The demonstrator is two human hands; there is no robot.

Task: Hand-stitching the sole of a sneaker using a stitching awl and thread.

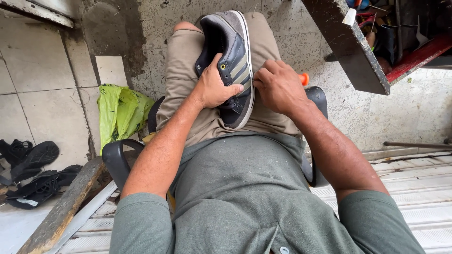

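Lay on its side across the lap: a dark sneaker (230, 66), grey suede toe, pale stripes, white sole edge turned right. Left of the sneaker, a crumpled green plastic bag (120, 113); farther left, black sandals (35, 176) on tiled floor. Upper right of it, a cluttered wooden tray (358, 56). Held at its laced side by the left hand (214, 87), fingers wrapped. Pinched along the sole edge by the right hand (278, 87), fingers curled narrow.
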